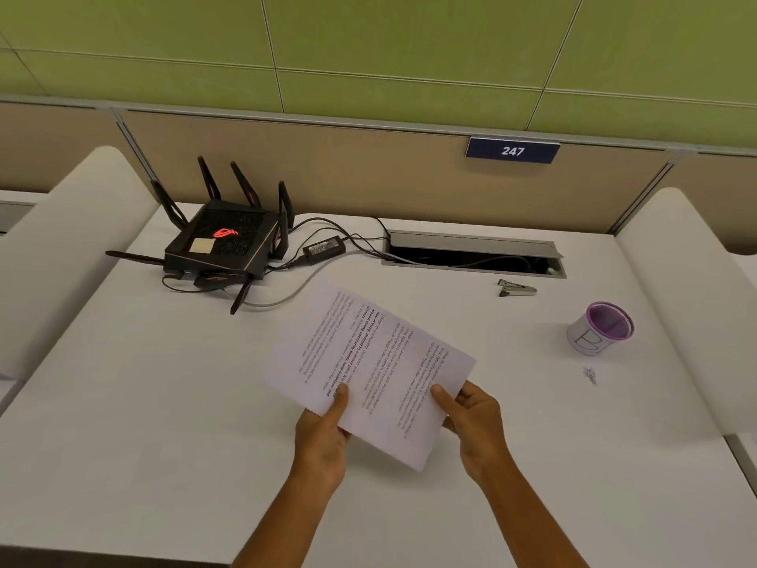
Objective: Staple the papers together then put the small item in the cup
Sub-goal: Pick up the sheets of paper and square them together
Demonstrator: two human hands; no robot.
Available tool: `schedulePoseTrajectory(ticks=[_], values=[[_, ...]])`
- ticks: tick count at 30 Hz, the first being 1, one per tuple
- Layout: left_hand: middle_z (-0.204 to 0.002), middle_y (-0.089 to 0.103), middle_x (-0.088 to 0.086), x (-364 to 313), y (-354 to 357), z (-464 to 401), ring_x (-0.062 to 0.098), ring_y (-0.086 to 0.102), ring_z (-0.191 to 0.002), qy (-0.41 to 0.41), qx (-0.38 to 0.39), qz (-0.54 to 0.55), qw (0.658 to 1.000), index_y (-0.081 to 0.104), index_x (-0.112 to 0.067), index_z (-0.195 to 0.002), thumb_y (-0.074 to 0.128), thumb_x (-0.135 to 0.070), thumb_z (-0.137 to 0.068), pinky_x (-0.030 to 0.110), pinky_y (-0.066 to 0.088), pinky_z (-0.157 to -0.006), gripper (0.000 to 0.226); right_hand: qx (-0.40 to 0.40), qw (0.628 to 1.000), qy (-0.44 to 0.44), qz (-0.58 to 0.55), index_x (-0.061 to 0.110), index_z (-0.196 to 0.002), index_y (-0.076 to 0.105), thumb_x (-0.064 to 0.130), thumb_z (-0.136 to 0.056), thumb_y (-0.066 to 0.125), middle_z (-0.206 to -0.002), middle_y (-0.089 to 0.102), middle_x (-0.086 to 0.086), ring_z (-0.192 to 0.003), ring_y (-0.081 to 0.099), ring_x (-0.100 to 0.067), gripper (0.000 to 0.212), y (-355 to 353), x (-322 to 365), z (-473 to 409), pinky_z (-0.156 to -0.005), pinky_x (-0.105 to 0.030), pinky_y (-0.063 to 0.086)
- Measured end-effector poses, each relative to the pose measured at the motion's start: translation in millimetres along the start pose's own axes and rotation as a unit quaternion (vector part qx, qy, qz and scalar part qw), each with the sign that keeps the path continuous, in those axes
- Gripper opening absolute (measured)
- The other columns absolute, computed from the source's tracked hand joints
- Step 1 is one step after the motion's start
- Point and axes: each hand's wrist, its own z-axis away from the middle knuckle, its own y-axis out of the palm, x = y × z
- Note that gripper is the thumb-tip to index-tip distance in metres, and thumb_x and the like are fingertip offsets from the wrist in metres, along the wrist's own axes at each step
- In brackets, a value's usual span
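White desk (164,403), tan partition (327,166), green wall (368,34) behind.

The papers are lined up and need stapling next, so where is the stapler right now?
In the head view the stapler lies on the desk's far right, just in front of the open cable tray, beyond and left of the purple-rimmed cup.

Two bare hands were in view, the left hand (323,436) at 6 o'clock and the right hand (471,420) toward 5 o'clock. One sheaf of white printed papers (368,371) showed at the centre; its sheet count could not be told. One small grey metal stapler (517,288) lay at 2 o'clock. One purple-rimmed white paper cup (601,329) stood at 3 o'clock, with one tiny pale item (590,376) near it. One black square router (223,243) sat at 10 o'clock, showing seven black antennas. One black power brick (324,248) lay at 11 o'clock. One blue number plate (512,150) hung at 1 o'clock.
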Motion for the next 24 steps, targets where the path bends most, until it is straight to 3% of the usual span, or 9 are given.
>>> schedulePoseTrajectory(ticks=[4, 10, 16, 20, 24], values=[[-0.132, 0.077, 0.008, -15.9, -28.6, -8.8, 0.027, 0.075, -0.120, 0.018, -0.026, -0.020, 0.999, 0.065, -0.018, -0.141, 0.076, -0.021, -0.090, 0.042, 0.067, -0.089, 0.053, 0.002, 0.998, -0.016, 0.068, 0.014, -0.116, 0.075, 0.011, -0.092, 0.075, -0.107, 0.082, -0.003, -0.096, 0.079, -0.025, 0.024, -20.7, 17.0, -6.8, -0.086, -0.049, 0.064], [-0.117, 0.082, -0.001, -46.3, -41.5, -16.7, 0.029, 0.075, -0.116, 0.049, 0.016, -0.236, 0.970, 0.073, -0.026, -0.127, 0.077, -0.028, -0.095, 0.052, 0.061, -0.101, 0.032, 0.017, 0.987, -0.062, 0.145, 0.020, -0.108, 0.079, 0.009, -0.093, 0.074, -0.096, 0.083, 0.002, -0.090, 0.080, -0.022, 0.018, -38.5, 43.5, -12.7, -0.075, -0.031, 0.066], [-0.104, 0.083, -0.006, -61.9, -10.8, -15.3, 0.020, 0.077, -0.099, 0.114, 0.063, -0.310, 0.942, 0.079, -0.031, -0.112, 0.082, -0.024, -0.091, 0.027, 0.065, -0.073, 0.022, -0.001, 0.975, -0.131, 0.178, 0.035, -0.099, 0.080, 0.013, -0.095, 0.073, -0.092, 0.081, 0.012, -0.089, 0.076, -0.013, 0.023, -33.8, 45.8, -10.2, -0.083, -0.032, 0.062], [-0.099, 0.083, -0.007, -63.9, -4.4, -11.1, 0.017, 0.078, -0.092, 0.157, 0.070, -0.330, 0.928, 0.082, -0.031, -0.107, 0.079, -0.025, -0.093, 0.024, 0.064, -0.072, 0.014, -0.020, 0.981, -0.137, 0.133, 0.028, -0.104, 0.081, 0.014, -0.094, 0.074, -0.097, 0.082, 0.011, -0.094, 0.076, -0.012, 0.019, -36.9, 35.8, -10.2, -0.083, -0.024, 0.060], [-0.090, 0.082, -0.017, -48.4, -8.7, -6.5, 0.011, 0.077, -0.088, 0.149, 0.075, -0.362, 0.917, 0.081, -0.032, -0.098, 0.078, -0.018, -0.095, 0.017, 0.061, -0.070, 0.014, -0.040, 0.989, -0.087, 0.116, 0.020, -0.106, 0.079, 0.009, -0.092, 0.076, -0.093, 0.082, 0.011, -0.095, 0.078, -0.013, 0.018, -38.3, 12.7, -12.0, -0.071, -0.014, 0.059]])
